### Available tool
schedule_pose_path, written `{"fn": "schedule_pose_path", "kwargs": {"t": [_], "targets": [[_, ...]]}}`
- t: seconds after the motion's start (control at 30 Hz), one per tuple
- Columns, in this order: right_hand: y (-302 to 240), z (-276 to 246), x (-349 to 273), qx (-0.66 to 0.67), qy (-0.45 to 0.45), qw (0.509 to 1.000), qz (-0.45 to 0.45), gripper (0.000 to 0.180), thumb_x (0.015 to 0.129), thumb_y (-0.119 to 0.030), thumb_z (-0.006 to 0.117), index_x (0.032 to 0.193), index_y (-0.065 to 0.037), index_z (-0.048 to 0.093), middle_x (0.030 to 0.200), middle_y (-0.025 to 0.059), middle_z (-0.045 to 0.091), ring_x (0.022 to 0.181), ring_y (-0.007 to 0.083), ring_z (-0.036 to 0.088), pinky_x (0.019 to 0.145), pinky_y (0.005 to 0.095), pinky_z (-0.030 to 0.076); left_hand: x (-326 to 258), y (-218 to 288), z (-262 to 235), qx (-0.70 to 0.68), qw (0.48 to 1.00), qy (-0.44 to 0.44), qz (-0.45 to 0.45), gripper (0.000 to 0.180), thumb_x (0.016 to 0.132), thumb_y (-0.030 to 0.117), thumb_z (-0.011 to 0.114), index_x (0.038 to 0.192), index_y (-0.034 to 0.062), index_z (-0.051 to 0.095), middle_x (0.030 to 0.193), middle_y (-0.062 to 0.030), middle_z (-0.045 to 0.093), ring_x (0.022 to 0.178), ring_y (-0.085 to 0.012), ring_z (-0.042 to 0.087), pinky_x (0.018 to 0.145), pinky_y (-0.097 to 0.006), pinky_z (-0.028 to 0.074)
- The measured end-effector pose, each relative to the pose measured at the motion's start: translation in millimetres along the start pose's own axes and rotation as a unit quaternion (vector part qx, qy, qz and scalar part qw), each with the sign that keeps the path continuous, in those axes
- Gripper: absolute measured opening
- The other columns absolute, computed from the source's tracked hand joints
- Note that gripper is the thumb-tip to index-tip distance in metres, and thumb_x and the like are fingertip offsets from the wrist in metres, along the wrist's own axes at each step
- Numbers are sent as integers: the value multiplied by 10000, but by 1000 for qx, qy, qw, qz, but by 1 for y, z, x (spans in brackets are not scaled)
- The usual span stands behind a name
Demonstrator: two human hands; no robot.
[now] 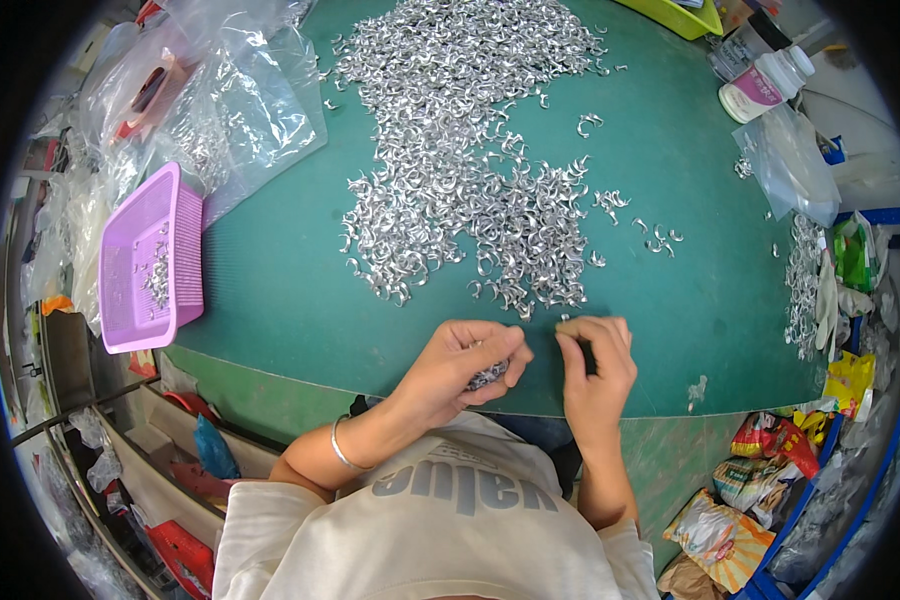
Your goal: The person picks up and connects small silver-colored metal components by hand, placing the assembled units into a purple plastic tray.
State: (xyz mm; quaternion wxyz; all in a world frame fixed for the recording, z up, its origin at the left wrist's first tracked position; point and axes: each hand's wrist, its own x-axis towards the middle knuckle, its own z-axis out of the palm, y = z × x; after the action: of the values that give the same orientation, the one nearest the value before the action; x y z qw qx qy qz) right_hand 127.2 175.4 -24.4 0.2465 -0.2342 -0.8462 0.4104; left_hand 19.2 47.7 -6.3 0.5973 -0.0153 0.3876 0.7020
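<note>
— What have the hands got from where you sit?

— I see the left hand [465, 365] curled almost closed, its fingers [500, 345] wrapped around a small bunch of metal clips [488, 377] that shows under the thumb side. The right hand [598, 365] rests just beside it on the green bench [270, 290], fingers [570, 350] bent and pinched together; I cannot tell whether anything sits between them.

— And the rest of the clips?

— One single clip [565, 318] lies just beyond the right fingertips. Past both sets of fingers a big pile of clips [470, 170] spreads across the bench, away from me, its near edge close to the knuckles.

— Anything off to the sides?

— Well out from the left fingers, a purple basket [130, 290] holds a few clips, with clear plastic bags [230, 100] behind it. Far beyond the right fingers a white bottle [765, 85] lies on its side, and another clear bag [795, 165] sits near it.
</note>
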Motion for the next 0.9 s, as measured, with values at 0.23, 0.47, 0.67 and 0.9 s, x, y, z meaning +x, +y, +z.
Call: {"fn": "schedule_pose_path", "kwargs": {"t": [0.23,0.47,0.67,0.9], "targets": [[-13,-8,-19,594,-81,767,227,115,835,-80,565,899,11,534,891,57,529,805,117,461,745,247,361,-4,-2,15,79,995,38,36,167,800,45,602,947,-33,615,654,-39,553,497,-29,382,412,-170,250],[-30,-9,-20,542,-46,809,222,135,836,-47,558,947,24,529,925,69,557,853,128,519,800,264,411,-9,-1,21,249,952,44,174,97,749,-8,635,843,-30,649,747,-68,627,618,-73,524,532,-201,400],[-28,-9,-26,552,-38,792,259,147,832,-26,561,960,37,531,896,67,568,827,125,534,781,259,423,-14,1,26,305,923,20,232,106,712,-48,652,814,-22,654,740,-72,627,640,-79,539,555,-209,414],[-27,-6,-24,579,-48,779,237,101,859,-83,541,859,17,525,820,64,533,750,122,488,698,251,397,-16,3,25,252,958,30,137,70,754,19,643,812,-22,643,717,-50,609,613,-66,518,544,-198,407]]}}
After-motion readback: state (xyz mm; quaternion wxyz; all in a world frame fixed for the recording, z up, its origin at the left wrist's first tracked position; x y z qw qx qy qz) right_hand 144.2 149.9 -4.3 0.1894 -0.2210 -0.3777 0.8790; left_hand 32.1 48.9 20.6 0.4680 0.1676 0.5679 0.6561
